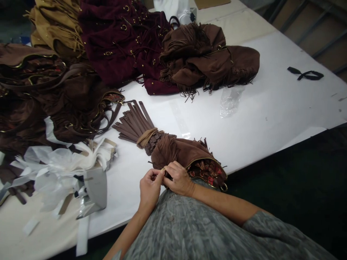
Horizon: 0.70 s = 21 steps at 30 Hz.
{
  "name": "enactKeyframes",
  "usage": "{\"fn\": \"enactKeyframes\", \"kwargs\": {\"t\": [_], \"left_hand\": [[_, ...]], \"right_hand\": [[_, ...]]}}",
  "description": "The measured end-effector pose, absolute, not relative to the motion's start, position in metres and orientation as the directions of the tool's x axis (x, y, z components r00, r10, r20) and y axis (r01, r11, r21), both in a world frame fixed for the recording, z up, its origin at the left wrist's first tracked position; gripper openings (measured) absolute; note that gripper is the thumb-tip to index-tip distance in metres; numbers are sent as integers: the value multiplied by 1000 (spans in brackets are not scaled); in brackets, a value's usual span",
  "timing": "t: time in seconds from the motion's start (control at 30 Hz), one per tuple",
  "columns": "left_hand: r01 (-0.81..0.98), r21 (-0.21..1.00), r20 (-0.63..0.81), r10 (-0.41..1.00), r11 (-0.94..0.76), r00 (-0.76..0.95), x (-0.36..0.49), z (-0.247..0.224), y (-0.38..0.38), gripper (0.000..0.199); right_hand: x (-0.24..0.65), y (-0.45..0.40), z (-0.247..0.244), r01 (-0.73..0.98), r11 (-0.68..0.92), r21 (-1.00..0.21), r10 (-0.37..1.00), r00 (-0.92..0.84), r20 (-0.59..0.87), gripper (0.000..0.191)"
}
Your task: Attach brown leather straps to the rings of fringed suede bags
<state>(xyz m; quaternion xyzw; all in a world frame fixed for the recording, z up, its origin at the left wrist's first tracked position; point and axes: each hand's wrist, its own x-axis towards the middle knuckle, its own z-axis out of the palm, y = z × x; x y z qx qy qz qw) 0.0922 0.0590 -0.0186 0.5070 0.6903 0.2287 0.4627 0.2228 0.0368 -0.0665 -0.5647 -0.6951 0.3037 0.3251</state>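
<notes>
Head view caught the left hand (151,186) and right hand (180,180) pinched tight on the bag (187,150) at the desk's (260,122) edge, seemingly mid fine-fingered work calling for a steady hold.

Bag workshop I'm standing in, clearly: fringed bags (108,43) heaped upper left, bundled straps (137,121) mid-frame, all across a white-covered worktable (273,112).

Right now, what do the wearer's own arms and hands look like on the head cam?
Left hand and right hand are ungloved; wrists show no watch or band. Forearms are bare. The right sleeve is grey with mottled streaks, ending near the elbow; the left sleeve barely shows.
</notes>
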Motion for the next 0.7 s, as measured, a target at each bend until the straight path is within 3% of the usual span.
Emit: {"fn": "enactKeyframes", "kwargs": {"t": [0.17,0.33,0.4,0.53,0.6,0.7], "left_hand": [[542,770,-385,923,336,-26,99,-21,58,31],[673,714,-402,901,194,166,76,-33,97,37],[753,640,-377,916,152,135,59,-41,143,38],[825,542,-248,969,160,-25,39,-67,272,19],[840,514,-221,973,173,-65,46,-87,337,11],[840,492,-209,968,227,-139,70,-119,416,18]], "right_hand": [[224,36,-72,548,158,-822,986,-125,106,10],[230,39,-74,458,15,-889,995,-91,-30,10],[231,43,-74,422,-81,-903,990,-73,-123,11],[223,48,-85,422,-157,-893,975,-79,-209,9],[217,50,-102,459,-102,-883,980,-109,-169,10],[213,53,-137,508,89,-857,983,-181,-5,13]]}}
